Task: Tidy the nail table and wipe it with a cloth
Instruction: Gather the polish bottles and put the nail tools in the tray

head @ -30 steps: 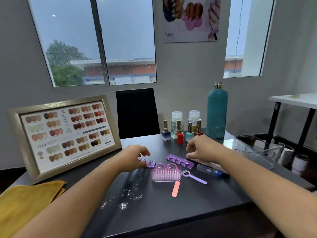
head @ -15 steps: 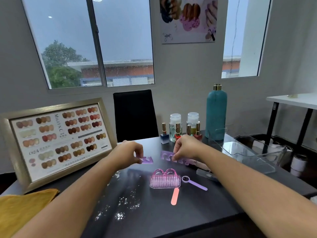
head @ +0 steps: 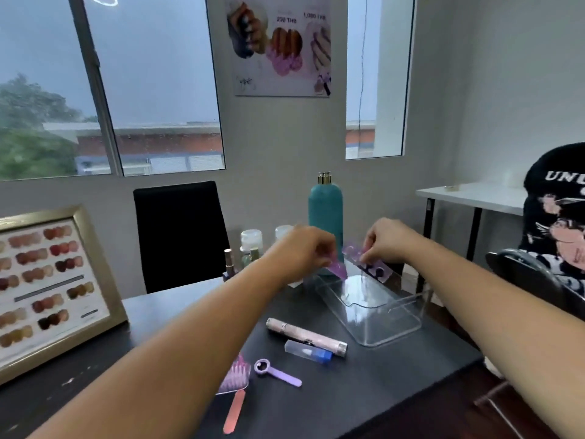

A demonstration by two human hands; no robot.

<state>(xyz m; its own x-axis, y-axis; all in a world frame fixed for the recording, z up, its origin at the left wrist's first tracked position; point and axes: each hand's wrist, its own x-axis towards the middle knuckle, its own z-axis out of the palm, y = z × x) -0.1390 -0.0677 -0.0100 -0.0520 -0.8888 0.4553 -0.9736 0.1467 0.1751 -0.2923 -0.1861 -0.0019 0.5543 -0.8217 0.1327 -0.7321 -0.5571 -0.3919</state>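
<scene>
Each hand pinches a purple toe separator above the far end of a clear plastic box (head: 389,324) on the dark nail table (head: 364,394). My left hand (head: 300,251) holds one separator (head: 337,269) over the box's left rim. My right hand (head: 387,240) holds the other separator (head: 368,264) over the far rim. On the table lie a pink brush (head: 235,373), a purple tool with a ring end (head: 277,372), a pink nail file (head: 234,411), a rose-gold pen-shaped device (head: 304,335) and a clear-and-blue case (head: 308,351).
A framed nail colour chart (head: 47,286) leans at the left. Polish bottles (head: 243,258) and a tall teal bottle (head: 326,213) stand at the table's far edge. A black chair (head: 180,232) is behind. A person in a black printed shirt (head: 557,223) sits at right.
Both hands picked the purple toe separators up off the table and carried them right, over the clear box. The view swung right, so the yellow cloth is out of frame.
</scene>
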